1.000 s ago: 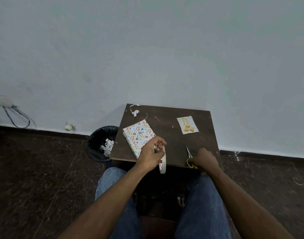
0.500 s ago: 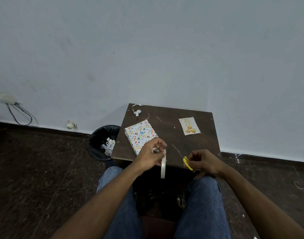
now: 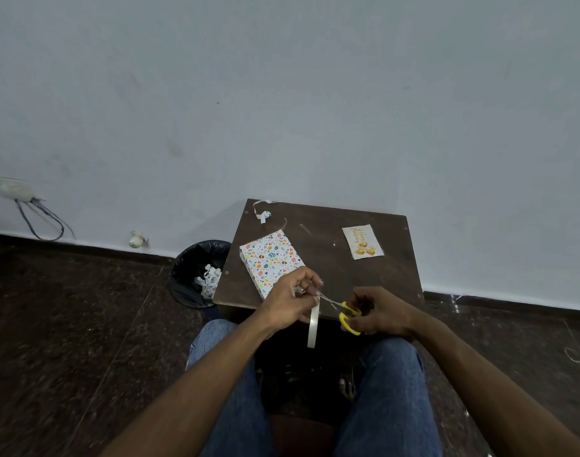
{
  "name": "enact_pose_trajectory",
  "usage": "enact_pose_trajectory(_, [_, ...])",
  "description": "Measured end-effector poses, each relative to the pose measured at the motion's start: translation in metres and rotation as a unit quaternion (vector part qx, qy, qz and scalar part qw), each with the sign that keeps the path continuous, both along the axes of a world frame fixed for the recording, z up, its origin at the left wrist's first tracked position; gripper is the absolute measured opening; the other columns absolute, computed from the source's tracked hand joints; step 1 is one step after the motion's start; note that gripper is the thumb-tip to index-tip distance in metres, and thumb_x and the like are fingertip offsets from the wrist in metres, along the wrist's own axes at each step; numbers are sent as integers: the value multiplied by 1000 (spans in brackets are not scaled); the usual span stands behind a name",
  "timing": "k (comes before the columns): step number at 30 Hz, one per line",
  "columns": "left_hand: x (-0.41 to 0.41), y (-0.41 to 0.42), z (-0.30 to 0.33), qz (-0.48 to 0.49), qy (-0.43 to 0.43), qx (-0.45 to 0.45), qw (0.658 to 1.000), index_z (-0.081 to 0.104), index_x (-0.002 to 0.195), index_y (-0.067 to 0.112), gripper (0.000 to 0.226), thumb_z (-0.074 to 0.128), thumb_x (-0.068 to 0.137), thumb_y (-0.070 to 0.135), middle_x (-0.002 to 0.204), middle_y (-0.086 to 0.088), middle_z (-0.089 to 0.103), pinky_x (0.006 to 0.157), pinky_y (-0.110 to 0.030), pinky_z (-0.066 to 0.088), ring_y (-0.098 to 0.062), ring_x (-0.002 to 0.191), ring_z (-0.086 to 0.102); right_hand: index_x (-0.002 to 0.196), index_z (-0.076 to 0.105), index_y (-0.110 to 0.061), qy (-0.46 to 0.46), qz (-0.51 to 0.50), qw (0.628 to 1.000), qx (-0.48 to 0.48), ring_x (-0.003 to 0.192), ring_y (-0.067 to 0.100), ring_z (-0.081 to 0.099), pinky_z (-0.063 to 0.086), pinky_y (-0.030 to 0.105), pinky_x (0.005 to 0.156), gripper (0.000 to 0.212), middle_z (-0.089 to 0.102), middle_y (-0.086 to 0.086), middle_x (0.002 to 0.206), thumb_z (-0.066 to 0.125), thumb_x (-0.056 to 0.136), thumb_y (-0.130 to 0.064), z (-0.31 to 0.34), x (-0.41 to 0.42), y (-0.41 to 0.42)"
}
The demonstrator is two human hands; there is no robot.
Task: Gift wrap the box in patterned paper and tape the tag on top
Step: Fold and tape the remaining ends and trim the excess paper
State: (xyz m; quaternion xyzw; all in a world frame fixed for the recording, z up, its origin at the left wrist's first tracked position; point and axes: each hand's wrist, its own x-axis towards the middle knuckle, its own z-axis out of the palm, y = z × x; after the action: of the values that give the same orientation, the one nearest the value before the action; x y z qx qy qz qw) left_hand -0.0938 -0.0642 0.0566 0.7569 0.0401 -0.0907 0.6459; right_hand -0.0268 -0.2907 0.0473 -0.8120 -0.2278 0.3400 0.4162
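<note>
The box (image 3: 270, 258), wrapped in white paper with coloured prints, lies on the left half of a small dark table (image 3: 324, 255). The tag (image 3: 363, 242), a pale card with gold shapes, lies at the table's right rear. My left hand (image 3: 290, 298) pinches a strip of tape (image 3: 312, 324) that hangs down past the table's front edge. My right hand (image 3: 379, 313) grips yellow-handled scissors (image 3: 343, 311), whose blades point left and meet the tape just below my left fingers.
A black bin (image 3: 196, 275) with paper scraps stands on the floor left of the table. Curled tape scraps (image 3: 262, 214) lie at the table's rear left corner. A wall rises directly behind the table. My knees in jeans are under the front edge.
My right hand lifted the scissors from the table's front edge and brought them left to the tape. My left hand stayed holding the tape strip.
</note>
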Motion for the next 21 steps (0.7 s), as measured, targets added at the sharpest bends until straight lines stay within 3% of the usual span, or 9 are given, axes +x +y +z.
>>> enact_pose_trajectory(9, [0, -2, 0, 4, 16, -15, 1000, 61, 99, 13, 25, 59, 87, -9, 83, -5, 54, 59, -39, 58, -22, 70, 55, 79, 66, -16, -58, 2, 998, 3, 67, 5, 55, 47, 28, 68, 12, 63, -3, 74, 75, 85, -14, -4, 2, -1])
enact_pose_trajectory(16, [1, -3, -4, 43, 19, -8, 999, 61, 105, 16, 35, 56, 85, -12, 83, -8, 57, 64, -50, 58, -19, 65, 57, 84, 63, -15, 17, 5, 1000, 0, 70, 12, 62, 53, 31, 60, 14, 69, 10, 88, 75, 86, -22, -7, -1, -8])
enact_pose_trajectory(18, [1, -2, -4, 53, 19, -10, 998, 60, 108, 16, 36, 56, 85, -12, 82, -6, 57, 63, -44, 58, -15, 63, 57, 81, 64, -16, -31, -37, 999, -25, 70, 10, 62, 55, 38, 62, 16, 69, 4, 82, 75, 87, -27, -15, 1, -13])
enact_pose_trajectory(21, [1, -2, -1, 57, 18, -11, 998, 60, 110, 17, 38, 57, 85, -12, 82, -5, 58, 61, -39, 58, -17, 65, 59, 75, 58, -24, -168, -86, 964, -188, 76, 13, 61, 48, 36, 67, 27, 62, -6, 80, 70, 86, -45, -28, 8, -19])
